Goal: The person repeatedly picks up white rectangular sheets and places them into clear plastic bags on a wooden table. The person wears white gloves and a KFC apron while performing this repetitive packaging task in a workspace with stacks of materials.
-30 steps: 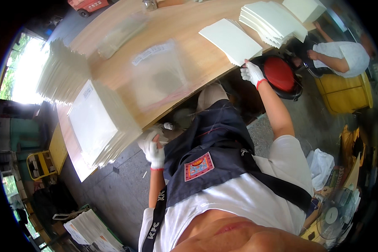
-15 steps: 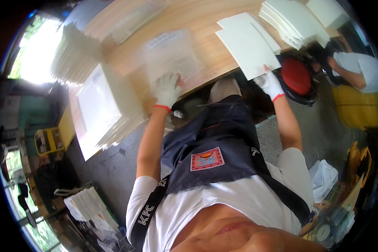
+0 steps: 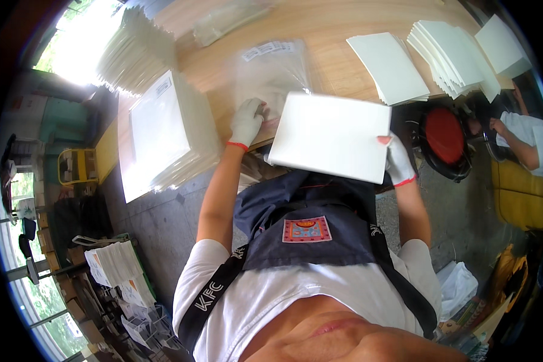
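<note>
My right hand (image 3: 399,163), in a white glove with a red cuff, grips a white rectangular board (image 3: 332,137) by its right edge, thumb on top. The board is held above my lap, its far left corner over the table's front edge. My left hand (image 3: 246,122), gloved alike, is at the near left corner of a stack of clear plastic bags (image 3: 271,69). Its fingers are curled together at the top bag's edge; the fingertips are partly hidden.
Tall stacks of bagged white boards (image 3: 163,133) stand on the wooden table (image 3: 326,66) at left. White boards (image 3: 389,66) lie at right, with further piles (image 3: 443,54) beyond. A red-seated stool (image 3: 443,136) and another person's arm (image 3: 519,145) are on the right.
My right hand has lifted a white board off the right pile and brought it left and nearer me. My left hand stays by the plastic bags. The view has shifted slightly.
</note>
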Demonstrator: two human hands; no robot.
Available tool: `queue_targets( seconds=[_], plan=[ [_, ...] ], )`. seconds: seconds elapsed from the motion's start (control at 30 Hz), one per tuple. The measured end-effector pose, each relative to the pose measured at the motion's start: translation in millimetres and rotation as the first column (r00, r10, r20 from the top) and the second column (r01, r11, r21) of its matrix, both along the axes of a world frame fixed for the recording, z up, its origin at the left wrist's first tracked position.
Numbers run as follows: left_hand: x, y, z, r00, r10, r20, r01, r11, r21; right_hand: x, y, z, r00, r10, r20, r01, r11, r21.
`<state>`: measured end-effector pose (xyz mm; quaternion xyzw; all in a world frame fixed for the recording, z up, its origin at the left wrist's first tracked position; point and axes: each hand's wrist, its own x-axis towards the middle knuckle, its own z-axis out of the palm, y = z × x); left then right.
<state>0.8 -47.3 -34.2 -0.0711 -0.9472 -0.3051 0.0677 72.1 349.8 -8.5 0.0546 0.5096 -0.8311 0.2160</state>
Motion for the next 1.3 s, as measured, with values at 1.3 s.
queue_targets(
  seconds=[1.3],
  plan=[
    [149.6,91.4,-65.6,0.787,-0.136,0.601,-0.572,0.201,0.795,30.7,-141.8,-59.9,0.86,-0.228,0.456,0.355,0.91,-0.213]
  ],
)
